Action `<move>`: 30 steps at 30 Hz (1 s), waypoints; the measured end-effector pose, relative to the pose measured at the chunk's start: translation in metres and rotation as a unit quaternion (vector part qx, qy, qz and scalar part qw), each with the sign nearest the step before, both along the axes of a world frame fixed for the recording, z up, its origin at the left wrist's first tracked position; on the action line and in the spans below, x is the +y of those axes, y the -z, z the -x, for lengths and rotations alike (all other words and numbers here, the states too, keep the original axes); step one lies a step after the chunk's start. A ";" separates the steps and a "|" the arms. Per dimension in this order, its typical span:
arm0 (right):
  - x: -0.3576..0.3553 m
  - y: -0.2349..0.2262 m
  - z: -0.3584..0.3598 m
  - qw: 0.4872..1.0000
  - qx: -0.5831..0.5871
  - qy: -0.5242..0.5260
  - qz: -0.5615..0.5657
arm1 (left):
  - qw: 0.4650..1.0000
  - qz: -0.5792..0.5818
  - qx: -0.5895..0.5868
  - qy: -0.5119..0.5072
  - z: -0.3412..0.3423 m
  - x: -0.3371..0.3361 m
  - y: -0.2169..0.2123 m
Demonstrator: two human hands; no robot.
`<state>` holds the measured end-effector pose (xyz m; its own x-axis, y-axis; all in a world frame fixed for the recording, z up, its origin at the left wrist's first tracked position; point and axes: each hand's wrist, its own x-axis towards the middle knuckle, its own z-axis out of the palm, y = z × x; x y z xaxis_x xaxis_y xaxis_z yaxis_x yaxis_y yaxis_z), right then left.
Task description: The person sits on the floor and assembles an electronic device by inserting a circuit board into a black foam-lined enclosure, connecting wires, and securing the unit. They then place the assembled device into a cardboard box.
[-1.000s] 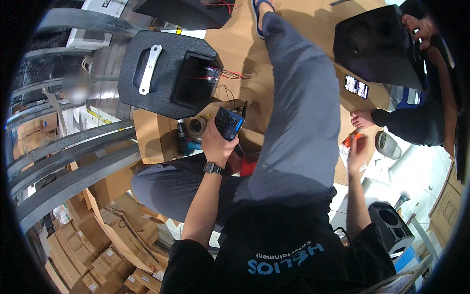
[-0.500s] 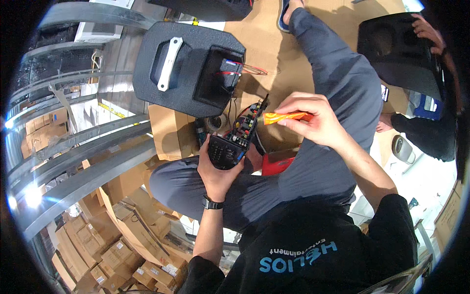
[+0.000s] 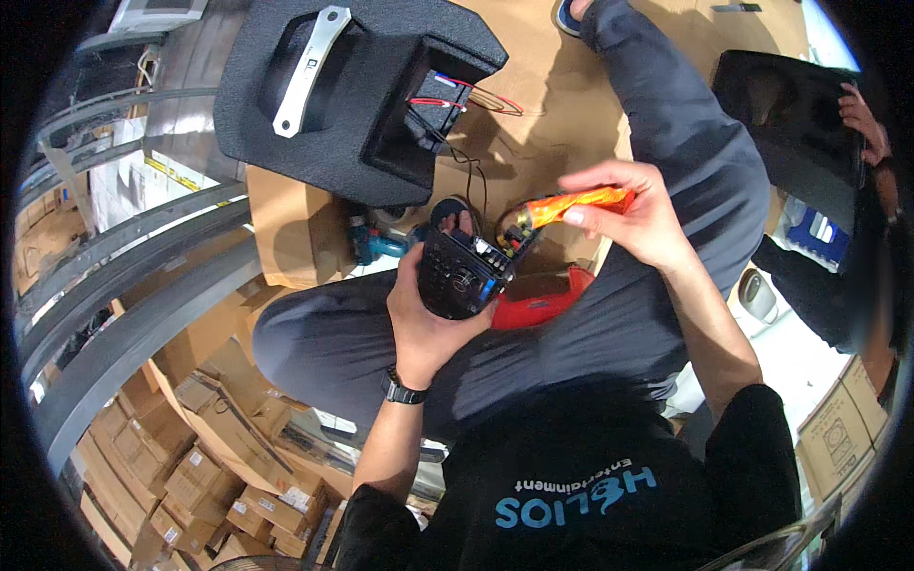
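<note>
My left hand [image 3: 419, 319] is closed round a black electronic panel module [image 3: 452, 276], held tilted above my lap with its circuit board and components facing away to the right. Pinched in my right hand [image 3: 643, 219] is an orange squeeze tube [image 3: 576, 204]. Its narrow end is at the board's far end; I cannot tell whether they touch. Beyond my hands lies a black textured speaker cabinet [image 3: 390, 29] with a pale handle [image 3: 310, 71]. Red and black wires [image 3: 440, 102] come out of its rectangular opening.
A teal drill [image 3: 381, 245] lies beside a cardboard box [image 3: 290, 238]. Something red [image 3: 543, 306] sits by my leg. At right, another person's hand [image 3: 864, 124] touches a black cabinet [image 3: 785, 109]. Metal rails [image 3: 162, 285] and stacked cartons [image 3: 200, 485] line the left.
The orange tube has come down closer to the board, and more of it shows. My left hand has turned the module. The whole view has shifted, with the speaker cabinet now higher and larger.
</note>
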<state>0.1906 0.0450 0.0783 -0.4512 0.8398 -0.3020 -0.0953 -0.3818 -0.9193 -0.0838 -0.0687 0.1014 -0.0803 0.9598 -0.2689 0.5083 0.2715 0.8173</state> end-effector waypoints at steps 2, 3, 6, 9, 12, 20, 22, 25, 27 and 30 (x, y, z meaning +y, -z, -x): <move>0.010 0.001 -0.009 0.999 -0.010 0.043 -0.003 | 0.999 0.036 -0.017 0.014 -0.004 0.007 0.000; 0.013 0.002 -0.013 0.997 -0.014 0.067 -0.028 | 0.997 0.064 -0.034 0.015 -0.004 0.010 -0.001; 0.024 -0.002 -0.017 0.991 -0.001 0.129 -0.040 | 0.992 0.080 -0.096 0.000 -0.003 0.019 -0.004; 0.039 -0.016 -0.016 0.991 0.039 0.130 0.011 | 0.986 0.090 -0.142 0.008 0.006 0.029 -0.012; 0.052 -0.049 -0.015 0.992 0.028 0.121 0.015 | 0.973 0.035 -0.221 0.061 0.010 0.042 -0.017; 0.070 -0.146 -0.025 0.992 -0.127 0.024 0.000 | 0.801 0.163 -0.573 0.063 -0.030 0.045 -0.010; 0.069 -0.149 -0.031 0.987 -0.156 -0.042 0.022 | 0.794 0.176 -0.577 0.079 -0.040 0.040 0.001; 0.059 -0.126 -0.031 0.984 -0.153 -0.009 0.096 | 0.790 0.121 -0.587 0.127 -0.040 0.038 0.016; 0.050 -0.106 -0.025 0.983 -0.115 0.026 0.139 | 0.787 0.120 -0.593 0.122 -0.035 0.035 0.020; 0.054 -0.083 -0.014 0.984 -0.078 0.009 0.161 | 0.822 0.149 -0.531 0.140 -0.027 0.027 0.021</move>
